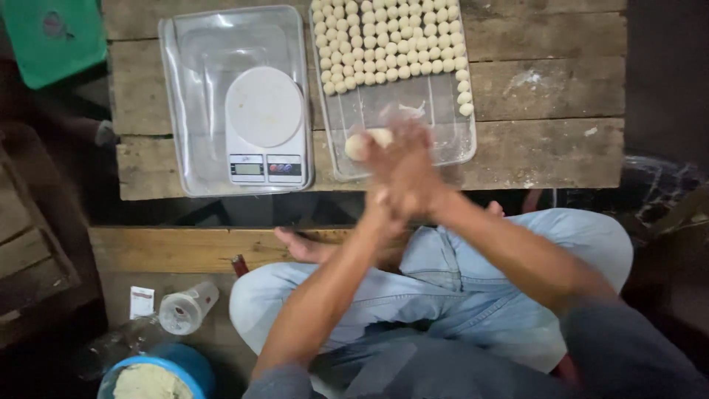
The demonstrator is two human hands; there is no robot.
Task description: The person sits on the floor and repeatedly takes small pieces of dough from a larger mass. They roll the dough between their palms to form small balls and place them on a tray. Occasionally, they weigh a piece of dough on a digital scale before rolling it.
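Both palms, left hand (pixel 384 193) under right hand (pixel 410 174), press flat together just below the dough lump (pixel 367 142) at the tray's (pixel 464 145) near edge; nothing visibly pinched.

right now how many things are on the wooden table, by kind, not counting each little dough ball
Clear plastic trays: 2
White digital kitchen scale: 1
Larger pale dough lump in the right tray: 1
Total: 4
The small dough balls sit in rows, too many to count surely.

My wooden plank worktop (pixel 546 89) carries two clear trays side by side: the left tray (pixel 173 111) under a white scale (pixel 264 125), the right tray (pixel 461 140) with dough balls (pixel 388 41).
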